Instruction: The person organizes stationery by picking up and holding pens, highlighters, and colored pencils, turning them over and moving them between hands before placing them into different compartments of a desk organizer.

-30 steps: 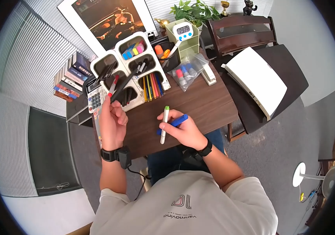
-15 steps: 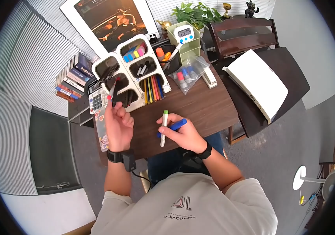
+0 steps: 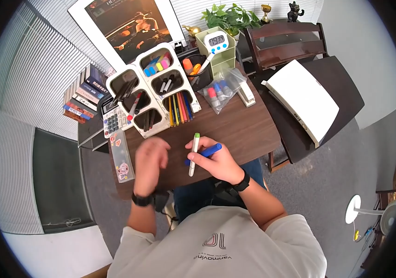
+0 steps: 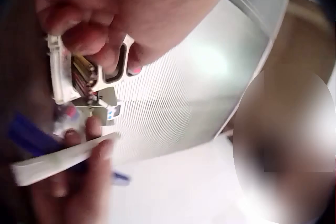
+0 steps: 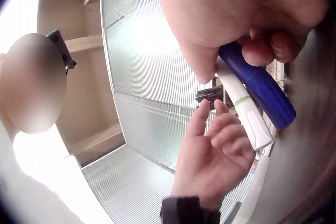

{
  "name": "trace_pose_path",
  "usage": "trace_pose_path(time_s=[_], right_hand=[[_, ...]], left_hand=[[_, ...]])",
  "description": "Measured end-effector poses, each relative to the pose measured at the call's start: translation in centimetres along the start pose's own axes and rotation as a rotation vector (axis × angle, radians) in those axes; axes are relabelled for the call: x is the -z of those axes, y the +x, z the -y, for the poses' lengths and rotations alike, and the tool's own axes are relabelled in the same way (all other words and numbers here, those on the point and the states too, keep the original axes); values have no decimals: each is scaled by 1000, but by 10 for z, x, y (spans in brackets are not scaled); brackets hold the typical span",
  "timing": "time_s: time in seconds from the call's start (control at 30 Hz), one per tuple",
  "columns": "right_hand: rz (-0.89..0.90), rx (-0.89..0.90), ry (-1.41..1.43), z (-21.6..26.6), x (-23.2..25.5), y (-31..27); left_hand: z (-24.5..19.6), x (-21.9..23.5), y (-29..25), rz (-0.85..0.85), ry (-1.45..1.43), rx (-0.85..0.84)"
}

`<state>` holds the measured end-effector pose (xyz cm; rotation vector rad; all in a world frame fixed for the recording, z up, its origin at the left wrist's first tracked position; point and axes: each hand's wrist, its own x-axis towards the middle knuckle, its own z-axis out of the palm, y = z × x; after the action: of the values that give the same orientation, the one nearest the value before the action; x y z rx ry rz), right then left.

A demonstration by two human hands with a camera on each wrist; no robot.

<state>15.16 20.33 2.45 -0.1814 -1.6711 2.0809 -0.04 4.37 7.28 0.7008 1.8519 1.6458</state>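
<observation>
My right hand (image 3: pixel 218 160) holds a white marker (image 3: pixel 194 155) with a green end between thumb and fingers. A blue marker (image 3: pixel 212 149) crosses behind it in the same grip. Blurred in the head view, my left hand (image 3: pixel 150 160) is over the table's left part, near the organizer's front; in the right wrist view its fingers (image 5: pixel 231 129) curl loosely around nothing. The white desk organizer (image 3: pixel 161 132) stands beyond it. In one of its compartments lean a red-capped pen (image 3: pixel 134 107) and a black one. Colored pencils (image 3: pixel 179 109) fill the front right compartment.
A clear stickered case (image 3: pixel 122 160) lies by the table's left edge, below a calculator (image 3: pixel 113 121). Right of the organizer are a black pen cup (image 3: pixel 201 78), a plastic bag of markers (image 3: pixel 223 92) and a stapler (image 3: pixel 246 95). A white device (image 3: pixel 304 102) rests on the chair.
My left hand has come away from the red and black pens in the organizer and drawn back toward me. The right hand keeps its two markers nearly still.
</observation>
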Motion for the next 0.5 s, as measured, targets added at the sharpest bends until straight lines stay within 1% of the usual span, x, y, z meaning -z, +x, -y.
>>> trace_pose_path(time_s=[0.03,0.07,0.1,0.13,0.2,0.23,0.3,0.33,0.37,0.4,0.43,0.47,0.5], right_hand=[[-5,-4,0,0,1,0],[-10,-15,3,0,1,0],[-9,-26,5,0,1,0],[-3,-32,4,2,2,0],[26,-5,-115,4,2,1],[35,-4,-129,2,2,1],[34,5,-80,-5,0,0],[25,29,-30,-5,0,2],[49,-7,-47,0,3,0],[50,-4,-54,1,3,1],[33,11,-45,2,1,2],[16,23,-33,2,0,1],[40,-2,-1,0,0,2]], left_hand=[[0,-7,-18,77,167,63],[5,-13,-32,140,309,31],[15,-20,-44,156,360,-6],[11,-27,-53,171,450,-76],[19,-33,-62,142,469,-151],[22,-32,-63,135,464,-144],[27,-33,-65,70,441,-246],[26,-30,-66,64,432,-248],[24,-21,-67,8,267,-103],[19,-14,-68,-43,103,41],[8,-11,-63,-84,-32,66],[5,-5,-55,-115,-99,10],[0,-1,-45,-137,-133,7]])
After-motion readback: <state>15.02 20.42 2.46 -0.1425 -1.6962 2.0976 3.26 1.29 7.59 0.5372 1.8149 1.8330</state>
